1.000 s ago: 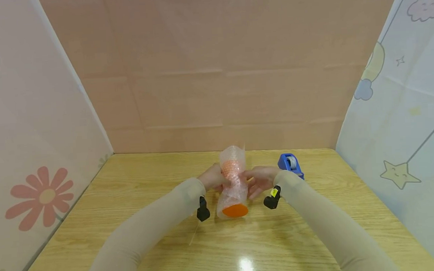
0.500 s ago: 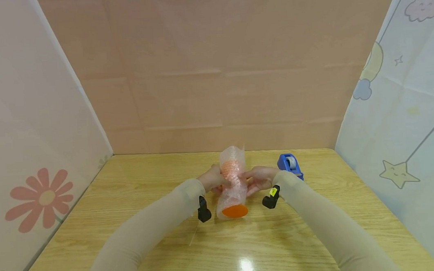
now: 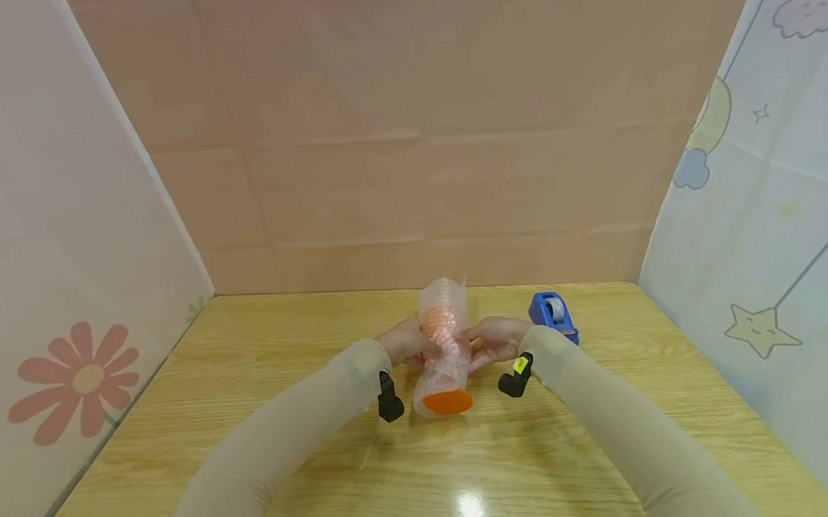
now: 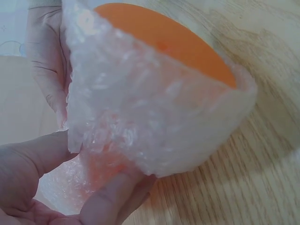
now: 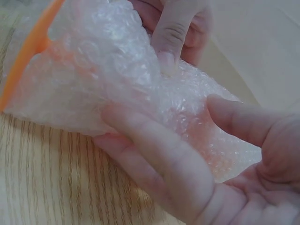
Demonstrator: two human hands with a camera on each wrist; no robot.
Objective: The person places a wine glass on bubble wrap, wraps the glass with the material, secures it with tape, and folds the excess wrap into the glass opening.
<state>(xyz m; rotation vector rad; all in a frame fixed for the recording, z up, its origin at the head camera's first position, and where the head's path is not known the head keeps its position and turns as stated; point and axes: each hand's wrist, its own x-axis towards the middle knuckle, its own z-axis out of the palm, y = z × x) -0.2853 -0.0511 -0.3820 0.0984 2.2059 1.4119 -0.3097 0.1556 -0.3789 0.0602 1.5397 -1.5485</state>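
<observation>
A bubble-wrapped orange object (image 3: pixel 443 343) lies in the middle of the wooden table, its flat round orange end (image 4: pixel 173 40) facing the person. In the right wrist view a narrow orange stem behind that disc shows through the bubble wrap (image 5: pixel 117 47); the rest is blurred by the wrap. My left hand (image 3: pixel 406 342) grips the wrapped object at its narrow middle from the left, thumb on top. From the right side, my right hand (image 3: pixel 495 339) holds it between curved fingers (image 5: pixel 159 154) and thumb. Both hands face each other across the wrap's waist.
A blue tape dispenser (image 3: pixel 554 316) with a roll of clear tape stands behind the right wrist. On the table (image 3: pixel 306 483) a thin pale strip lies below the left wrist. Cloth walls close off the back and both sides.
The right hand's lower fingers have drawn in closer to the wrapped object. Otherwise the hands and the object stay almost in place; the tape dispenser has not moved.
</observation>
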